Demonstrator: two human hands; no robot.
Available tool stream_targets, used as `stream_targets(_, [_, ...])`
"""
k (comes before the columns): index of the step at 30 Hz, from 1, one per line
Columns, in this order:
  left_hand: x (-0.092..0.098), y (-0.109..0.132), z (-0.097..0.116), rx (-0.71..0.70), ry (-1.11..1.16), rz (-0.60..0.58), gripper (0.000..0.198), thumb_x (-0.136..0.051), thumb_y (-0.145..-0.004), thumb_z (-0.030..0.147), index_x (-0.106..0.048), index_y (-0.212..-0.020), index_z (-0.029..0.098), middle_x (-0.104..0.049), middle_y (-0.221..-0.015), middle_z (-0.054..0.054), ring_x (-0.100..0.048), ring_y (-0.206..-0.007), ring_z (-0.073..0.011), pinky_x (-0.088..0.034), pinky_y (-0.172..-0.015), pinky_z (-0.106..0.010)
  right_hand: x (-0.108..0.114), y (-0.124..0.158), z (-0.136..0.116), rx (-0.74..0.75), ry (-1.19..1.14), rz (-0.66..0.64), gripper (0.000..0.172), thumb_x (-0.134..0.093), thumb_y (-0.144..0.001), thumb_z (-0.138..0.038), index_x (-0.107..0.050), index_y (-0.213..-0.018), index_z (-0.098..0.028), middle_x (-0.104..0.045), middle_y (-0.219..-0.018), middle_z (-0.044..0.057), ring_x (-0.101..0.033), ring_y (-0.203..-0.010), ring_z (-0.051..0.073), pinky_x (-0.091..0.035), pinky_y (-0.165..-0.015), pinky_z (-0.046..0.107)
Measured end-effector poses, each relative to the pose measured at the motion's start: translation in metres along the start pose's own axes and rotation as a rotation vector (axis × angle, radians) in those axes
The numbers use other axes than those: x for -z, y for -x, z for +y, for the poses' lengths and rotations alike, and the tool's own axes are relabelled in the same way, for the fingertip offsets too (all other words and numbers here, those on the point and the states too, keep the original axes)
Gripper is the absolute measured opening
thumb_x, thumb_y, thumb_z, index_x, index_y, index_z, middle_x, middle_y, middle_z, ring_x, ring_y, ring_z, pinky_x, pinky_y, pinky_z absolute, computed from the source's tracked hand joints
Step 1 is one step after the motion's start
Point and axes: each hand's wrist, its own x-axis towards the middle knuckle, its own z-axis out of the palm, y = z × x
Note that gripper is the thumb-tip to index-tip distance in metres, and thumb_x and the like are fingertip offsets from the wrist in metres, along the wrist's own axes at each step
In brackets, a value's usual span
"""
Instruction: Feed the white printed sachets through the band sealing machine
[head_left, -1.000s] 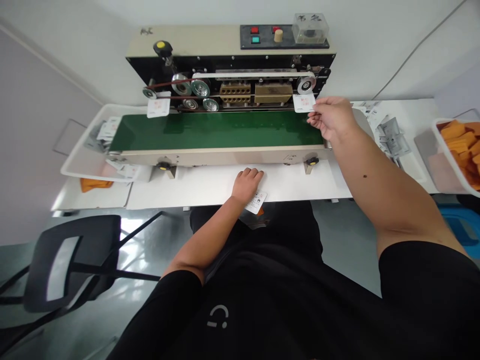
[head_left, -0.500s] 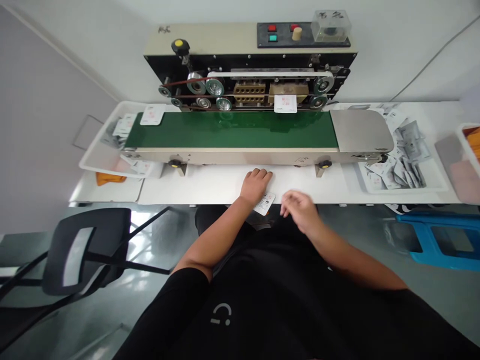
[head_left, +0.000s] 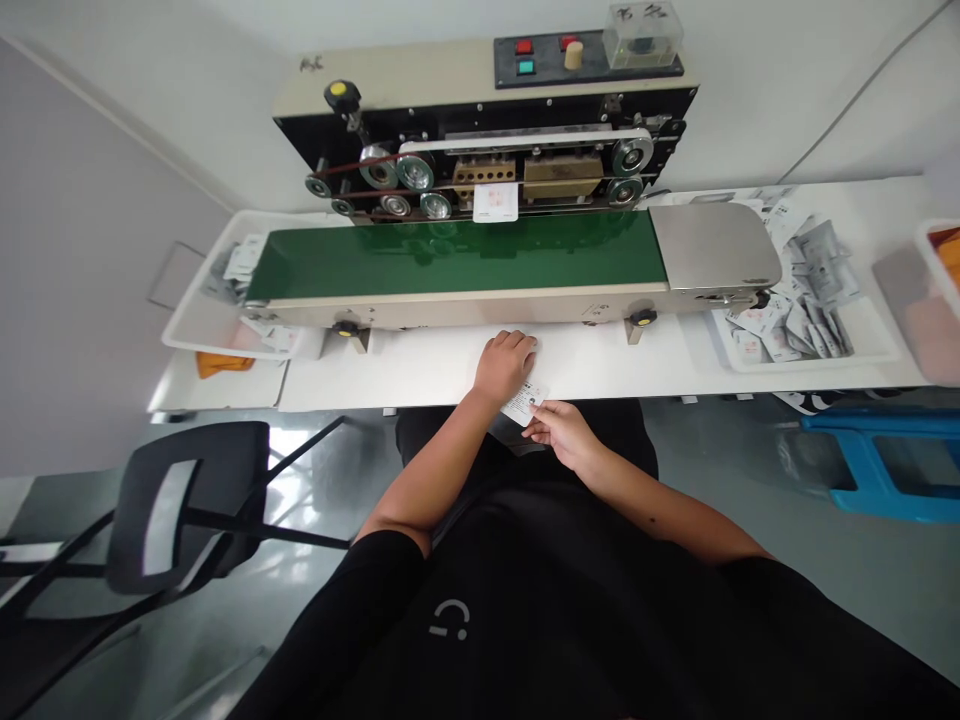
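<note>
A small white packet (head_left: 517, 405) with printing pokes out from under my left hand (head_left: 504, 365) at the table's front edge. That hand lies over it with fingers bent together, pressing it to the tabletop; its upper part is hidden. My right hand (head_left: 566, 432) pinches the packet's lower right corner between thumb and forefinger. Behind my hands stands a band sealing machine (head_left: 480, 90) with a green conveyor belt (head_left: 465, 262). Another white packet (head_left: 496, 202) with red print is caught by its upper edge in the machine, below a brass block.
A white bin (head_left: 206, 335) with several packets stands at the belt's left end. On the right, a white tray (head_left: 874, 350) holds many packets. A black chair (head_left: 187, 500) is at left, a blue stool (head_left: 885, 460) at right.
My right hand has moved left and taken the packet's corner. The packet in the machine has travelled left. The one at the belt's left end has gone from the belt.
</note>
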Motion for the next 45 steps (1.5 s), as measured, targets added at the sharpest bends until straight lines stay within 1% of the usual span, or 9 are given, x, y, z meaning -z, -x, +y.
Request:
stream_targets(10, [0.009, 0.004, -0.013, -0.224, 0.413, -0.012, 0.032, -0.066, -0.099, 0.043, -0.07, -0.119, 0.02, -0.076, -0.1, -0.009, -0.068, -0.096, -0.0253, -0.054, -0.092, -0.042, 0.01, 0.018, -0.017, 0.262, 0.09, 0.094, 0.034, -0.068, -0.097, -0.044, -0.063, -0.12, -0.02, -0.075, -0.111, 0.007, -0.079, -0.074, 0.015, -0.056, -0.057, 0.017])
stream_targets(17, [0.009, 0.011, -0.018, -0.096, 0.724, 0.048, 0.048, -0.071, -0.092, 0.064, -0.06, -0.111, 0.021, -0.072, -0.093, -0.005, -0.067, -0.083, -0.0195, -0.053, -0.076, -0.034, 0.016, 0.012, -0.035, 0.499, 0.193, 0.08, 0.044, -0.08, -0.085, -0.05, -0.064, -0.113, -0.019, -0.075, -0.103, 0.004, -0.074, -0.07, 0.012, -0.065, -0.073, 0.026])
stream_targets(20, [0.011, 0.011, -0.021, -0.139, 0.822, 0.047, 0.061, -0.057, -0.093, 0.079, -0.059, -0.109, 0.021, -0.071, -0.09, -0.007, -0.067, -0.082, -0.0208, -0.055, -0.078, -0.036, 0.03, 0.018, -0.074, 0.631, 0.192, 0.134, 0.039, -0.083, -0.085, -0.046, -0.067, -0.108, -0.02, -0.075, -0.096, 0.005, -0.072, -0.07, 0.012, -0.064, -0.071, 0.026])
stream_targets(25, [0.014, 0.01, -0.025, -0.184, 0.831, 0.036, 0.079, -0.027, -0.097, 0.087, -0.064, -0.103, 0.018, -0.071, -0.088, -0.011, -0.067, -0.083, -0.0238, -0.055, -0.08, -0.04, 0.06, 0.036, -0.192, 0.891, 0.087, 0.289, 0.017, -0.074, -0.095, -0.023, -0.066, -0.11, -0.018, -0.072, -0.082, 0.003, -0.064, -0.058, 0.01, -0.055, -0.058, 0.022])
stream_targets(27, [0.014, 0.009, -0.026, -0.198, 0.823, 0.033, 0.08, -0.025, -0.098, 0.087, -0.066, -0.104, 0.018, -0.071, -0.088, -0.012, -0.068, -0.084, -0.0241, -0.056, -0.08, -0.04, 0.068, 0.038, -0.238, 0.881, 0.112, 0.335, 0.008, -0.065, -0.099, -0.011, -0.068, -0.107, -0.013, -0.068, -0.072, 0.003, -0.061, -0.054, 0.009, -0.051, -0.055, 0.02])
stream_targets(29, [0.013, 0.009, -0.026, -0.201, 0.818, 0.031, 0.08, -0.025, -0.098, 0.086, -0.066, -0.105, 0.018, -0.072, -0.089, -0.012, -0.068, -0.084, -0.0241, -0.056, -0.081, -0.04, 0.072, 0.035, -0.274, 0.8, 0.161, 0.375, 0.015, -0.056, -0.102, -0.003, -0.069, -0.105, -0.009, -0.068, -0.07, 0.005, -0.061, -0.054, 0.008, -0.051, -0.057, 0.019])
stream_targets(32, [0.012, 0.008, -0.027, -0.189, 0.816, 0.03, 0.08, -0.025, -0.099, 0.085, -0.067, -0.106, 0.018, -0.072, -0.089, -0.012, -0.069, -0.084, -0.0244, -0.056, -0.081, -0.04, 0.071, 0.023, -0.305, 0.691, 0.2, 0.438, 0.019, -0.052, -0.103, 0.003, -0.068, -0.108, -0.006, -0.069, -0.069, 0.006, -0.063, -0.057, 0.008, -0.054, -0.064, 0.021])
stream_targets(39, [0.013, 0.007, -0.024, -0.181, 0.787, 0.033, 0.077, -0.028, -0.099, 0.084, -0.067, -0.102, 0.018, -0.073, -0.087, -0.011, -0.068, -0.082, -0.0234, -0.054, -0.079, -0.038, 0.063, -0.019, -0.324, 0.616, 0.177, 0.437, 0.004, -0.059, -0.104, 0.001, -0.061, -0.103, -0.003, -0.065, -0.063, 0.005, -0.06, -0.06, 0.007, -0.049, -0.062, 0.02])
stream_targets(45, [0.014, 0.006, -0.025, -0.162, 0.75, 0.018, 0.076, -0.029, -0.099, 0.084, -0.067, -0.098, 0.019, -0.072, -0.084, -0.01, -0.067, -0.08, -0.0235, -0.053, -0.078, -0.038, 0.042, -0.039, -0.336, 0.578, 0.2, 0.382, 0.01, -0.054, -0.104, 0.004, -0.059, -0.103, -0.005, -0.065, -0.067, 0.005, -0.06, -0.061, 0.007, -0.046, -0.058, 0.016])
